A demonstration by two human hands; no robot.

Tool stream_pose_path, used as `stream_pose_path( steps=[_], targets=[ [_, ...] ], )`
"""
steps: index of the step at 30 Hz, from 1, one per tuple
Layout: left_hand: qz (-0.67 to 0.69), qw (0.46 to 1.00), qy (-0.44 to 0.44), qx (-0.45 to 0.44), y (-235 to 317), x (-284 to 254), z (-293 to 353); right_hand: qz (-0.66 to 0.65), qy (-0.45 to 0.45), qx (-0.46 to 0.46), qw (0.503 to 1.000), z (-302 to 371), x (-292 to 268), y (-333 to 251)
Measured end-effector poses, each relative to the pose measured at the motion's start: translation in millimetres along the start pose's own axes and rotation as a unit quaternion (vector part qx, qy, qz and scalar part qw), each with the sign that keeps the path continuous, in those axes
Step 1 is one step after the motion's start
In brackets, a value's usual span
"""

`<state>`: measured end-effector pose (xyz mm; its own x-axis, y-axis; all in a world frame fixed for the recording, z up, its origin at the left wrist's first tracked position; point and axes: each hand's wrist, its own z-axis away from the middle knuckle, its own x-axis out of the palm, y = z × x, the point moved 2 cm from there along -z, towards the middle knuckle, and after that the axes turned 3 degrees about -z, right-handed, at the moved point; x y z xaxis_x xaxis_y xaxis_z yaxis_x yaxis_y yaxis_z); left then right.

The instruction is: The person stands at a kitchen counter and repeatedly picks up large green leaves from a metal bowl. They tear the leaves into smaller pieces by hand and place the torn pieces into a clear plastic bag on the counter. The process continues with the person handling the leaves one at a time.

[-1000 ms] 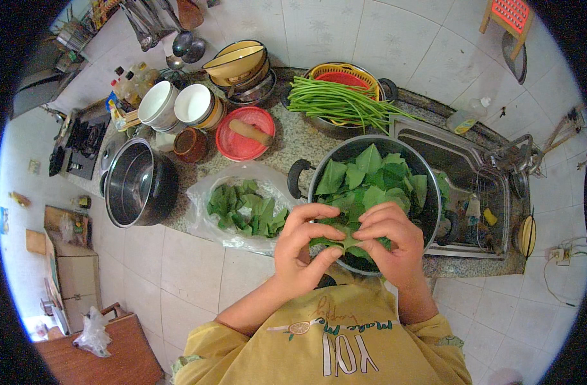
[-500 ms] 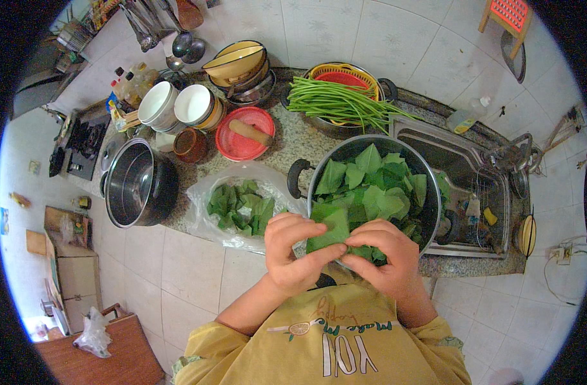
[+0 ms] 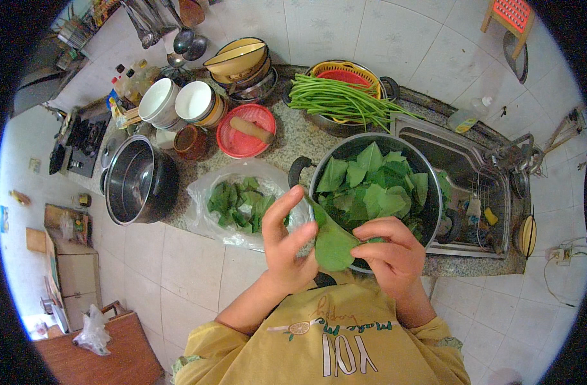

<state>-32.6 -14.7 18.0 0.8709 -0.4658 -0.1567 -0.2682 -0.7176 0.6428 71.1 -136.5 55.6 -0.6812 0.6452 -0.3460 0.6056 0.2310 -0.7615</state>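
Between my hands is a large green leaf [image 3: 335,248], over the near rim of a dark two-handled pot [image 3: 439,215]. My right hand [image 3: 394,251] pinches its right edge between thumb and fingers. At the leaf's left edge, my left hand [image 3: 289,247] has its index finger raised and its thumb apart; its lower fingers are partly hidden. Loose green leaves [image 3: 373,186] fill much of the pot. Left of it lies a clear plastic bag [image 3: 207,186], spread out with more leaves [image 3: 239,202] on it.
A dark empty-looking pot [image 3: 136,183] stands left, near the counter edge. Behind are a red basket [image 3: 230,144] with a wooden pestle-like stick [image 3: 251,129], bowls [image 3: 194,102] and long green stalks [image 3: 345,99] across a yellow basket. A metal sink [image 3: 466,154] is at right.
The leaf has turned and now hangs lower, its broad face showing. My left hand's fingers have spread and the index finger has lifted. My right hand still pinches the leaf.
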Motion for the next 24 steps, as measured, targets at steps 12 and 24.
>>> stream_pose_path(
  steps=[12,24],
  targets=[
    [-0.134,0.968,-0.187,0.102,6.6,-4.2,-11.7,0.079,-0.039,-0.056,0.994,-3.3,1.8,1.2],
    [-0.218,0.947,-0.235,0.008,-44.4,5.9,1.9,-0.008,-0.039,0.075,0.996,4.4,-13.3,-0.6]
  ],
)
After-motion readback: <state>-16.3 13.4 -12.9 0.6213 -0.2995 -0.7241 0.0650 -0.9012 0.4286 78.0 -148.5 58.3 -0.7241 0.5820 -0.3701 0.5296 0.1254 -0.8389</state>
